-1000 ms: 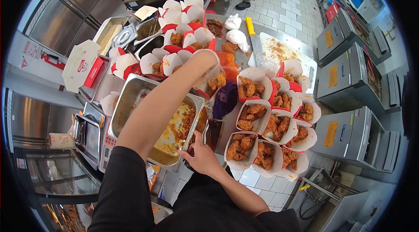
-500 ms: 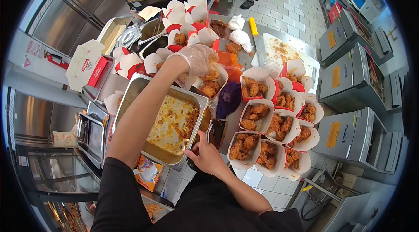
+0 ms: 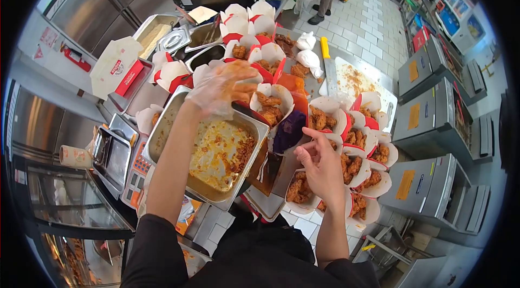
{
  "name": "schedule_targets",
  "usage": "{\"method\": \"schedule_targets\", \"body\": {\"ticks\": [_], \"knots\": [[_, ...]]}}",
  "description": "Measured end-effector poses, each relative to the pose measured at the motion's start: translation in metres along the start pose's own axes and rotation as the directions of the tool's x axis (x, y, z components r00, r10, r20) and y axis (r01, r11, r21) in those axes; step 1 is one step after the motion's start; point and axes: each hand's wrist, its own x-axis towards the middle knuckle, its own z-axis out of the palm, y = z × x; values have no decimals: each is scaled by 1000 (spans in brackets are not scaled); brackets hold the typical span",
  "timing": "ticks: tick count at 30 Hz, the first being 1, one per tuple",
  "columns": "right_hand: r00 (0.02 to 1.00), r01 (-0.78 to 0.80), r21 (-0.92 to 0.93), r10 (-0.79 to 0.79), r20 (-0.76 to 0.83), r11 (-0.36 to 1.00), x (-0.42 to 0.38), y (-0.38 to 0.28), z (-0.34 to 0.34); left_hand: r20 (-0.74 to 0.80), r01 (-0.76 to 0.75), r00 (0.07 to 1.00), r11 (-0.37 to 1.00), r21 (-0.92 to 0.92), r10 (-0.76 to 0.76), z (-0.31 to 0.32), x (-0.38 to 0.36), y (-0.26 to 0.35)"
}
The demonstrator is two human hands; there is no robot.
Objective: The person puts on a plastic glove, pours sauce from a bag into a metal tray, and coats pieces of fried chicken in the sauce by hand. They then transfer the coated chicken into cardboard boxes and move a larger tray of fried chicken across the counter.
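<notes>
The gloved left hand (image 3: 230, 87), fingers loosely extended and released, is above a metal pan (image 3: 219, 152) with sauce and crumbs on its bottom. The right hand (image 3: 322, 171), open, is near a purple cloth (image 3: 290, 132). Fried chicken (image 3: 272, 115) sits in paper boxes (image 3: 285, 97) beside the pan.

Left hand: on our left hand (image 3: 227, 87) we wear a thin, see-through plastic glove (image 3: 208, 95), loose and wrinkled
Glove marks: we see orange-brown smears over its fingers (image 3: 242, 86) and back
Glove cuff: ours flares loosely around the wrist, in crumpled, cloudy folds
Right hand: we have our right hand (image 3: 325, 171) bare, with short nails
Sleeves: ours are black and short, the left sleeve (image 3: 157, 250) and right sleeve (image 3: 351, 273) ending near the elbows
Top: we wear a plain black top (image 3: 249, 266), softly creased
</notes>
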Motion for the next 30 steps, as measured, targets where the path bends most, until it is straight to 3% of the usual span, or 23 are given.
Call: {"method": "schedule_targets", "body": {"ticks": [2, 3, 4, 6, 8, 11, 15, 17, 20, 22, 24, 25, 27, 28, 30], "knots": [[1000, 26, -71, -25, 18, 997, 11, 2, 2, -156, -81, 986, 980, -181, 53, -13, -28, -14], [999, 34, -95, -32, 19, 995, 19, -6, 5, -168, -58, 986, 948, -314, 5, -24, -43, -25], [999, 37, -96, -35, 21, 995, 34, -8, 9, -170, -61, 985, 947, -315, 7, -33, -60, -35], [959, 283, -265, -270, 86, 922, 74, -4, 19, -211, -89, 977, 952, -293, 26, -42, -98, -57], [742, 661, -389, -638, 208, 642, 128, 14, 38, -268, -80, 964, 953, -292, -2, -42, -131, -73], [639, 765, -380, -683, 353, 520, 174, 25, 69, -360, -66, 931, 947, -314, -54, -39, -163, -92], [624, 779, -436, -632, 460, 451, 177, 20, 74, -427, -71, 898, 922, -381, -108, -34, -192, -101], [715, 683, -469, -645, 271, 560, 156, 20, 66, -444, -94, 889, 906, -412, -111, -34, -204, -102], [896, 444, -401, -405, 184, 801, 109, 2, 49, -462, -115, 880, 893, -435, -112, -43, -215, -109], [936, 351, -390, -310, 166, 851, 79, -3, 43, -456, -108, 883, 896, -431, -112, -46, -212, -109], [952, 301, -333, -264, 153, 894, 48, -3, 43, -468, -72, 883, 970, -232, -46, -44, -191, -98], [955, 294, -335, -258, 147, 895, 32, -6, 43, -428, -79, 893, 984, 159, 141, -46, -174, -90], [969, 217, -261, -176, 174, 941, 1, -14, 44, -326, -123, 864, 789, 602, 384, -43, -118, -65], [970, 213, -263, -172, 169, 941, -13, -15, 44, -325, -142, 823, 724, 675, 465, -36, -84, -48], [983, 140, -191, -114, 145, 971, -37, -15, 41, -157, -56, 848, 380, 923, 506, -27, -21, -29]]}}
